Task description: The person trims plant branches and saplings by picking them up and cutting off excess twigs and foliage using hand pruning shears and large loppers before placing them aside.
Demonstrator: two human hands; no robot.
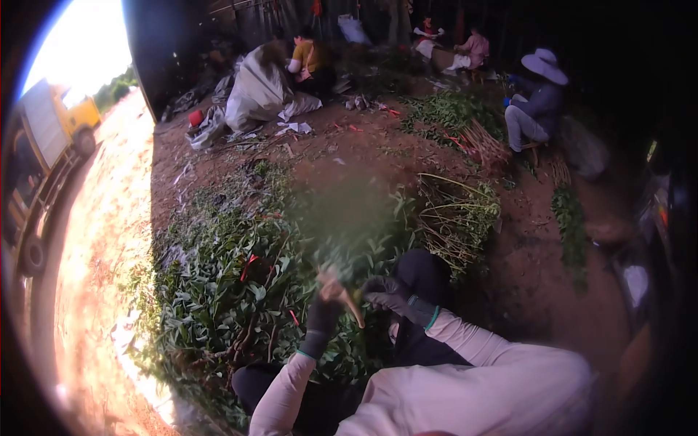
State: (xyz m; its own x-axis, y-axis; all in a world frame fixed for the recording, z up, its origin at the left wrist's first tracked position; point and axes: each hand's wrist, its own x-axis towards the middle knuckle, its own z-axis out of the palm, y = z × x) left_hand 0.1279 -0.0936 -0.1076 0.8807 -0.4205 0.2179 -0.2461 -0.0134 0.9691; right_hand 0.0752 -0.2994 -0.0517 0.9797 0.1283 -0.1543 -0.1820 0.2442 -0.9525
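Note:
Gloved in dark grey with a green cuff edge, my left hand [324,314] is closed around a pale brown woody stem [343,294], whose bare lower end points down to the right. My right hand [391,294], in a matching glove, is just right of the stem with its fingers drawn together; what they hold, if anything, is too small to make out. A big heap of leafy green cuttings [218,298] lies before and left of my legs. Red ties [249,267] show among the leaves. The area above my hands is blurred.
Thin-stemmed plants [454,218] lie beyond my right knee. A person in a wide hat [542,102] sits at right near bundled stems [483,142]. Other people sit at the back by a large pale sack [254,94]. A yellow truck [81,116] stands outside at left.

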